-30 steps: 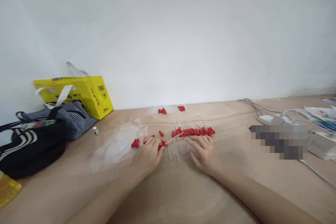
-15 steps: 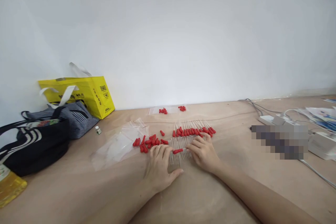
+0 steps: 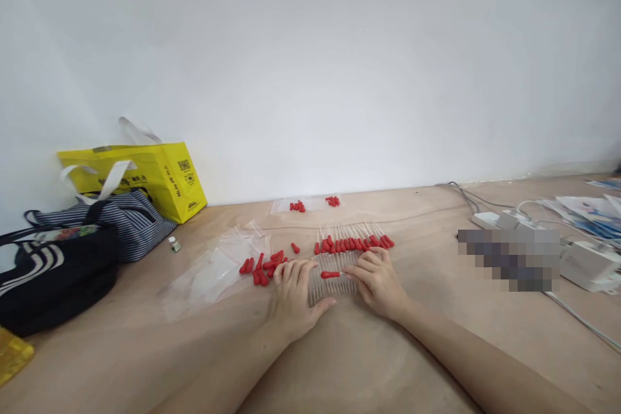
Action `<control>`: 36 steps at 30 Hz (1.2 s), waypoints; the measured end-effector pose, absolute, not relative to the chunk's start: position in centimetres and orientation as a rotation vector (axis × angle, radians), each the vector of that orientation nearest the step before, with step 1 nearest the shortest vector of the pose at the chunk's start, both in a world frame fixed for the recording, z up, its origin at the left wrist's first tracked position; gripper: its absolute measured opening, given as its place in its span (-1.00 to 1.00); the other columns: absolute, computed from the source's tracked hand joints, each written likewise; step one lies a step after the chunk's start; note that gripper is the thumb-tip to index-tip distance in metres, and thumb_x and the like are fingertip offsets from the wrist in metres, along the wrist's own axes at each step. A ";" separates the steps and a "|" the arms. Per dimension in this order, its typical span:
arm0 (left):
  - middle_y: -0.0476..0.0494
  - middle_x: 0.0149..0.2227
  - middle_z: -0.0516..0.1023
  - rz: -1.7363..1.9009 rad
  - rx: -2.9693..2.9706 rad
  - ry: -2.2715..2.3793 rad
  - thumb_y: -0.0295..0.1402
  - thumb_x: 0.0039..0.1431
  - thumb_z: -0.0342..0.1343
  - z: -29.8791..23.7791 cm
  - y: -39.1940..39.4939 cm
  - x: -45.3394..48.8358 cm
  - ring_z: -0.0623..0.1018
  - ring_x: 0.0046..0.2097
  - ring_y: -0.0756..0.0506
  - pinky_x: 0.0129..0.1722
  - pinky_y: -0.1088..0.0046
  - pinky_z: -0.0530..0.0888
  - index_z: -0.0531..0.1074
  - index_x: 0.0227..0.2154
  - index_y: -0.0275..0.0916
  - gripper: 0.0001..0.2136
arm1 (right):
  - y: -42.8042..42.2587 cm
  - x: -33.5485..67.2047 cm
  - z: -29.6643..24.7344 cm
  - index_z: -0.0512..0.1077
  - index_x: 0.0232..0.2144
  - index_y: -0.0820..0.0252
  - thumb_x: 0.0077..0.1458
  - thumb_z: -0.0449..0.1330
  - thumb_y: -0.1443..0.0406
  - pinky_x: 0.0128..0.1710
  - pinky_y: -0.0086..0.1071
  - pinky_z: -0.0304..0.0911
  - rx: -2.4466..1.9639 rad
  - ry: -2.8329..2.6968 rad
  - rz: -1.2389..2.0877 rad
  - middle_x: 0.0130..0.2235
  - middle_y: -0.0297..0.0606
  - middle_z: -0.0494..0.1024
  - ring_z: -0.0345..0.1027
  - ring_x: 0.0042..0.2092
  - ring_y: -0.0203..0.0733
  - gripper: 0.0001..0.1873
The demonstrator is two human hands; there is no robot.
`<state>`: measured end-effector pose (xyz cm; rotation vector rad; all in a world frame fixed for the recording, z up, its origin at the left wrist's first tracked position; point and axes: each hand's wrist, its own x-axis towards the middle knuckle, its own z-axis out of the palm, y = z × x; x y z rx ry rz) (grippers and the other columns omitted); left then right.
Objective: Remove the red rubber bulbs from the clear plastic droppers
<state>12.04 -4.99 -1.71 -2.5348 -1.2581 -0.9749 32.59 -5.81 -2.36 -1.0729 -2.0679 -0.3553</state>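
Note:
My right hand (image 3: 378,281) has its fingers closed on the thin tube of a dropper, whose red rubber bulb (image 3: 330,275) points left. Underneath it lies a row of clear glass tubes (image 3: 339,286), without bulbs on them. My left hand (image 3: 297,297) rests at the left end of that row, fingers bent and thumb stretched apart, holding nothing I can see. Loose red bulbs (image 3: 262,268) are heaped beside its fingertips. Behind both hands, droppers with red bulbs fitted (image 3: 352,244) lie side by side, tubes pointing to the wall.
Clear plastic bags (image 3: 213,272) lie left of the bulbs. A bag of red bulbs (image 3: 301,206) is near the wall. Farther left stand a small bottle (image 3: 174,244), a yellow bag (image 3: 179,181) and a black bag (image 3: 72,278). White chargers (image 3: 589,265) and cables are at right.
The held dropper's bulb now lies level over the tubes, a little farther from my left fingers. My left hand has shifted slightly up and left; the whole view has moved slightly.

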 end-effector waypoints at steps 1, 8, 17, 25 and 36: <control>-0.17 -0.18 0.41 -0.960 -2.556 -1.217 -0.05 -0.07 0.09 -1.6 -5.4 11.7 0.33 -0.12 -0.20 -0.08 0.15 0.11 0.26 -0.14 -0.20 -0.54 | -6.1 32.2 -2.4 0.43 -0.36 0.10 0.09 0.02 0.35 -0.10 -0.24 -0.11 -1.057 -2.099 -0.343 -0.49 -0.36 0.43 0.18 -0.33 -0.29 -0.81; -0.01 -0.45 0.50 -0.936 -2.670 -1.054 -0.33 0.14 -0.05 -1.1 -7.1 9.9 0.41 -0.31 -0.06 -0.10 0.23 0.13 0.41 -0.35 -0.13 -0.86 | -7.5 29.4 -2.7 0.42 -0.30 0.10 0.08 0.01 0.34 -0.10 -0.22 -0.12 -0.955 -2.206 -0.308 -0.51 -0.37 0.41 0.17 -0.36 -0.30 -0.80; 0.02 -0.49 0.49 -0.898 -2.691 -1.073 -0.33 0.11 0.00 -1.6 -6.7 9.7 0.40 -0.33 -0.06 -0.11 0.19 0.12 0.42 -0.49 -0.12 -0.86 | -7.9 29.0 -2.7 0.42 -0.45 0.10 0.07 0.02 0.33 -0.15 -0.25 -0.13 -0.960 -2.231 -0.295 -0.62 -0.43 0.35 0.11 -0.44 -0.33 -0.82; 0.00 -0.51 0.48 -0.882 -2.716 -1.080 -0.40 0.11 -0.05 -1.6 -6.9 9.4 0.37 -0.35 -0.07 -0.12 0.15 0.12 0.40 -0.54 -0.13 -0.82 | -8.0 29.3 -2.8 0.38 -0.54 0.13 0.05 0.02 0.32 -0.13 -0.25 -0.15 -0.970 -2.246 -0.256 -0.63 -0.43 0.35 0.12 -0.43 -0.34 -0.81; 0.01 -0.52 0.45 -0.872 -2.700 -1.075 -0.45 0.10 -0.08 -1.5 -6.9 9.3 0.38 -0.36 -0.06 -0.15 0.19 0.16 0.36 -0.55 -0.16 -0.81 | -8.0 29.7 -3.0 0.37 -0.55 0.15 0.07 -0.01 0.33 -0.13 -0.22 -0.15 -0.954 -2.213 -0.228 -0.62 -0.41 0.33 0.12 -0.42 -0.32 -0.78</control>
